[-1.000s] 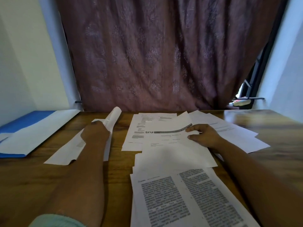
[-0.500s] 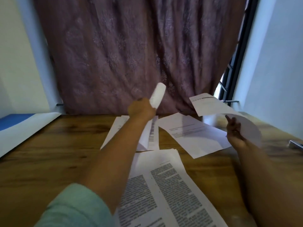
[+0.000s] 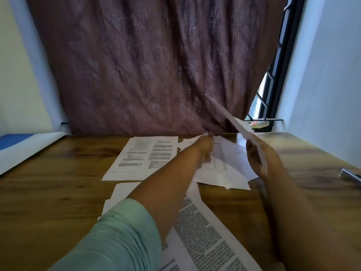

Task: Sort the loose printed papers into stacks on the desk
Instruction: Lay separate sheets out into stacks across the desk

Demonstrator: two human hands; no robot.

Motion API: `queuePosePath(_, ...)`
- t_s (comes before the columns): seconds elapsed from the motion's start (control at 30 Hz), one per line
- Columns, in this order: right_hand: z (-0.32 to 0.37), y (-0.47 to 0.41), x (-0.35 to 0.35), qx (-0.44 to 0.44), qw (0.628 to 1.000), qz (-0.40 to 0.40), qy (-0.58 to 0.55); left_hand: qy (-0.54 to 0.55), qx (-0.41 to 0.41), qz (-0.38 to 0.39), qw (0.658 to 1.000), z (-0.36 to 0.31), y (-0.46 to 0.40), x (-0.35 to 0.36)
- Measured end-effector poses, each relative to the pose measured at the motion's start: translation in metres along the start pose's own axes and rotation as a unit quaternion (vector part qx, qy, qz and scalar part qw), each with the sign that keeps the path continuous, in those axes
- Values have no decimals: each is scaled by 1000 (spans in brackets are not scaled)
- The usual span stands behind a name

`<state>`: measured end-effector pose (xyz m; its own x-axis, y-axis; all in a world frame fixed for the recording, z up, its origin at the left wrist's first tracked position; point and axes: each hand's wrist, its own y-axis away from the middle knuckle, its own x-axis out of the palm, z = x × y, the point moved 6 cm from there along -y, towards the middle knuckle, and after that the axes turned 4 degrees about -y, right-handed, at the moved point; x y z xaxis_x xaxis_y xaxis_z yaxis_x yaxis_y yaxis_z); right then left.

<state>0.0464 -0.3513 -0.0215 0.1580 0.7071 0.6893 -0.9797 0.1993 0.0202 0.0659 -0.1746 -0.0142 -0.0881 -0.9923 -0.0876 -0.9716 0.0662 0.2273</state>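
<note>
On the brown wood-grain desk (image 3: 58, 182) I record loose white printed papers in three groups. Nearest the camera, a sheet with two columns of dense black text (image 3: 207, 237) lies atop further white sheets, partly covered by the left forearm in a pale green sleeve (image 3: 117, 237). Beyond it, toward the curtain, a white page with short blocks of print (image 3: 144, 155) lies flat. Just right of that page, an untidy overlapping pile of white sheets (image 3: 224, 173) rests on the desk. The left hand (image 3: 205, 147) reaches over this pile with its fingers curled; motion blur prevents me from telling whether it is gripping a sheet there. The right hand (image 3: 257, 159) grasps a white sheet seen nearly edge-on (image 3: 234, 120), which is raised off the desk and tilted up toward the curtain. At the far left edge of the desk lies a white sheet over a blue folder (image 3: 17, 151). At the far right edge sits a small metallic object (image 3: 351, 176), only partly in view. Behind the desk hangs a mauve patterned curtain (image 3: 146, 65), with a dark window frame (image 3: 273, 75) to its right.
</note>
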Motion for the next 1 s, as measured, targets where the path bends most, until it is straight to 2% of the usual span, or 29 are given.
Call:
queuePosePath(0.1,-6,-1,-2,-21,977,-29,208,169,3,39,985,-15,-1,-32)
queuePosePath(0.17,-10,0,2,-57,950,-19,305,188,-18,46,981,-19,5,-55)
queuePosePath(0.23,-19,7,11,-77,920,5,384,113,-12,45,992,-24,26,-72)
queuePosePath(0.33,-25,18,30,-83,910,16,405,-47,-15,48,998,-13,42,-103)
queuePosePath(0.4,-29,26,56,-76,910,64,402,-70,12,32,997,-11,48,-133)
queuePosePath(0.47,-44,41,91,-24,892,147,427,-75,55,-23,995,-14,60,-173)
queuePosePath(0.57,-82,66,146,28,824,239,513,-86,100,-128,983,-11,82,-247)
queuePosePath(0.63,-109,78,182,-18,787,245,565,-122,120,-172,970,0,95,-296)
queuePosePath(0.67,-122,84,198,-58,752,241,611,-147,136,-193,961,6,98,-317)
queuePosePath(0.7,-138,94,215,-94,713,240,652,-183,158,-229,943,10,106,-339)
queuePosePath(0.73,-153,105,231,-125,689,244,670,-224,182,-271,918,14,115,-359)
queuePosePath(0.83,-205,131,268,-143,684,264,665,-372,208,-338,839,27,138,-405)
queuePosePath(0.87,-224,136,277,-135,684,270,664,-432,197,-351,807,36,140,-417)
queuePosePath(0.97,-281,146,288,-81,654,297,691,-640,85,-387,658,71,140,-432)
queuePosePath(1.0,-296,147,288,-71,634,301,709,-678,42,-354,643,83,137,-427)
